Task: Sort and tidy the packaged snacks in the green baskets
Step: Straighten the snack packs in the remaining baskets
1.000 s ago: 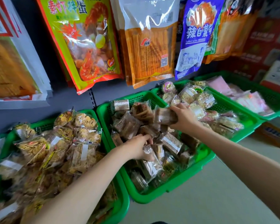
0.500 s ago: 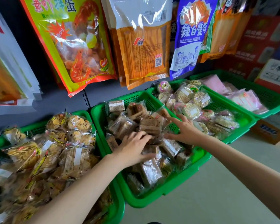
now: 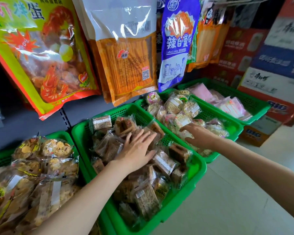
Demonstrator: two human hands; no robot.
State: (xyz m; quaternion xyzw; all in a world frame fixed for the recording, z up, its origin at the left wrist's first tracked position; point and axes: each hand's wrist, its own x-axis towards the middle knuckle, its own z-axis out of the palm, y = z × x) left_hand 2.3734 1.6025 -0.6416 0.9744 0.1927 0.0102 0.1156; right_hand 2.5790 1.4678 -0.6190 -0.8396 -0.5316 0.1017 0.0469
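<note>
Several green baskets stand in a row on a shelf. The middle basket (image 3: pixel 196 168) holds brown snack packs (image 3: pixel 164 162) in clear wrap. My left hand (image 3: pixel 137 150) lies flat on these packs with fingers spread and straight. The basket to its right (image 3: pixel 234 128) holds pale puffed-grain packs (image 3: pixel 174 104). My right hand (image 3: pixel 198 135) reaches over that basket's near left part, fingers extended above the packs, holding nothing. The left basket (image 3: pixel 61 135) is heaped with bags of golden crackers (image 3: pixel 56 148). The far right basket (image 3: pixel 255 102) holds pink packs (image 3: pixel 231 106).
Large snack bags hang on the wall above: a yellow-green shrimp bag (image 3: pixel 41 53), an orange stick bag (image 3: pixel 127 61), a blue bag (image 3: pixel 176 43). Stacked cartons (image 3: pixel 275 65) stand at the right. A pale floor (image 3: pixel 236 192) runs in front of the baskets.
My right hand let go of the brown pack it held over the middle basket and moved right over the puffed-grain basket. My left hand opened and slid up flat onto the brown packs.
</note>
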